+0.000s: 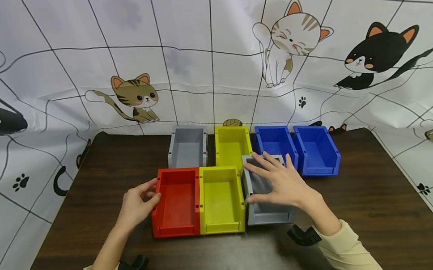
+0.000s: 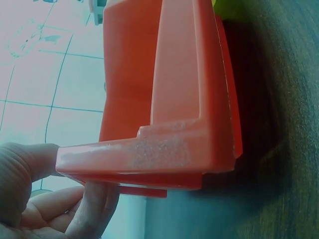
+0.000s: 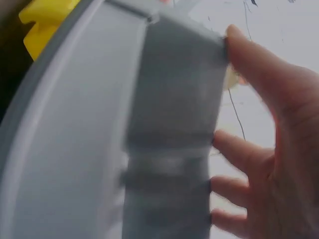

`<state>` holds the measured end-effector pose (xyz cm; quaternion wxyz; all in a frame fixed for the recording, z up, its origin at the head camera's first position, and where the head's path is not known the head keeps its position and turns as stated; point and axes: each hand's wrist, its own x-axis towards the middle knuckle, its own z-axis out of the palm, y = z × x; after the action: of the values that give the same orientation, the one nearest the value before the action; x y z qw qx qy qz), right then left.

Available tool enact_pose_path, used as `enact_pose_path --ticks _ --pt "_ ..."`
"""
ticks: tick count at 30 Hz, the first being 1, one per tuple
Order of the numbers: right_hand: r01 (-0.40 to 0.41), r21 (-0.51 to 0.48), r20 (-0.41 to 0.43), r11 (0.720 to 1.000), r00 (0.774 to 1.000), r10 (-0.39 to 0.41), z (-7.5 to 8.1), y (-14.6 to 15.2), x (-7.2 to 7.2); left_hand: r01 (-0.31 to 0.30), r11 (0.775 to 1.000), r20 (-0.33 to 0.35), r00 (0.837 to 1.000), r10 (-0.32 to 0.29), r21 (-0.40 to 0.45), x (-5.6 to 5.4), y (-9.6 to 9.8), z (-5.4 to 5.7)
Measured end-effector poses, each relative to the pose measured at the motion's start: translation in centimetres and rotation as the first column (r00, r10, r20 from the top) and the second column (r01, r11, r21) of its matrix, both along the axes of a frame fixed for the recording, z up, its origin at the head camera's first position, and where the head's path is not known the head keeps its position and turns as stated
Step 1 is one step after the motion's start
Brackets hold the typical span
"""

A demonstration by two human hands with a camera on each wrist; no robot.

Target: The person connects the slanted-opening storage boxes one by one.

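In the head view, three bins stand side by side: a red bin (image 1: pixel 175 198), a yellow bin (image 1: pixel 221 199) and a grey bin (image 1: pixel 268 213). My left hand (image 1: pixel 139 204) is at the red bin's left wall; in the left wrist view, the thumb (image 2: pixel 42 160) touches the wall's upper edge and the fingers (image 2: pixel 94 206) lie along its outer face. Over the grey bin, my right hand (image 1: pixel 281 181) spreads its fingers, the thumb near the left rim. The right wrist view shows its fingertips (image 3: pixel 219 183) at the bin's rim, with the bin blurred.
Behind the front row stand another grey bin (image 1: pixel 188 145), another yellow bin (image 1: pixel 233 144) and two blue bins (image 1: pixel 275 139), (image 1: pixel 316 145). All sit on a dark wooden table (image 1: pixel 224 264). A white cat-print cloth (image 1: pixel 186 21) hangs behind and beside it.
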<state>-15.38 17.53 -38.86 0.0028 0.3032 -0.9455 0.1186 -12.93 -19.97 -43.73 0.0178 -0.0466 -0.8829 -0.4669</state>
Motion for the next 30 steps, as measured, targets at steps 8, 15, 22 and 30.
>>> enact_pose_path --ticks 8,15,22,30 --pt "0.017 0.032 0.038 0.999 0.999 -0.018 -0.5 -0.4 0.1 -0.008 1.0 -0.012 1.0 0.008 -0.009 0.0 0.0 -0.2" --pt "0.008 0.035 0.002 0.999 1.0 -0.008 -1.2 -0.4 0.2 -0.015 1.0 -0.012 1.0 0.015 -0.005 0.0 0.1 -0.1" --pt "0.003 0.035 0.001 0.999 1.0 -0.003 -1.5 -0.4 0.2 -0.017 1.0 -0.029 0.999 0.017 -0.003 0.0 0.0 -0.3" --pt "0.005 0.043 0.007 0.999 1.0 -0.005 -1.7 -0.5 0.1 -0.02 1.0 -0.024 1.0 0.02 -0.005 -0.1 0.0 -0.4"
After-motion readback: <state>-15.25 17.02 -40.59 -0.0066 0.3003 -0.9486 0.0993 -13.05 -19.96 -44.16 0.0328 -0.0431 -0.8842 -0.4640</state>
